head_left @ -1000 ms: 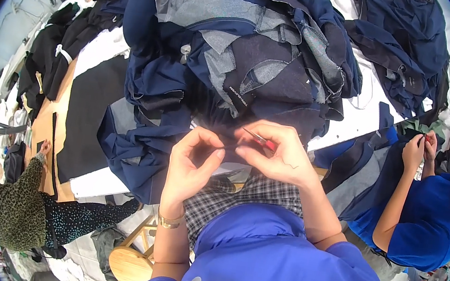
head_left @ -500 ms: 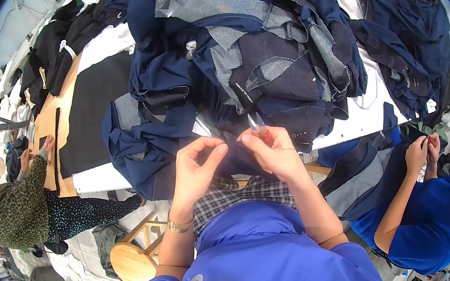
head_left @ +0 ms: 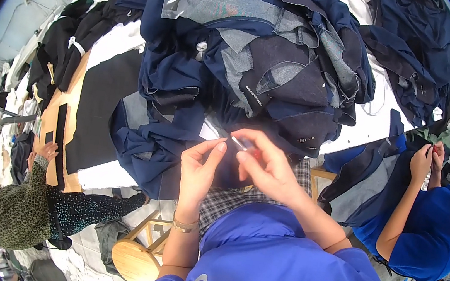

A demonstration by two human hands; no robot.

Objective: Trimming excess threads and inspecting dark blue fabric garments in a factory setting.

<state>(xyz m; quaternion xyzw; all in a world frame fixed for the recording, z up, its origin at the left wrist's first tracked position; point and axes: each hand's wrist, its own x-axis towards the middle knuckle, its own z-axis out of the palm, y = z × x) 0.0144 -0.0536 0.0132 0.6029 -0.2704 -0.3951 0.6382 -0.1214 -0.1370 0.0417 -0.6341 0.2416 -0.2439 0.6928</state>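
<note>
In the middle, my right hand (head_left: 269, 168) is closed on small thread snips (head_left: 256, 153) with a red handle. Their pale metal blades point left toward my other hand. My left hand (head_left: 198, 165) pinches thumb and forefinger together beside the blade tips. Whatever lies in that pinch is too small to make out. Dark navy cloth (head_left: 227, 169) hangs behind and between the hands, over my lap. It runs into a navy garment piece (head_left: 149, 137) at the table's near edge. Just beyond my hands rises a large heap of navy garments (head_left: 277, 102) with grey insides showing.
The white table (head_left: 99, 178) carries a black cloth panel (head_left: 99, 108) on the left. More navy garments (head_left: 415, 57) lie far right. One person in blue (head_left: 427, 233) works at the right, another in a patterned top (head_left: 17, 207) at the left. A wooden stool (head_left: 136, 259) stands behind me.
The right hand has shifted slightly left and turned, bringing the snips closer to the left fingertips. My left hand has moved slightly right. The whole view has shifted a little.
</note>
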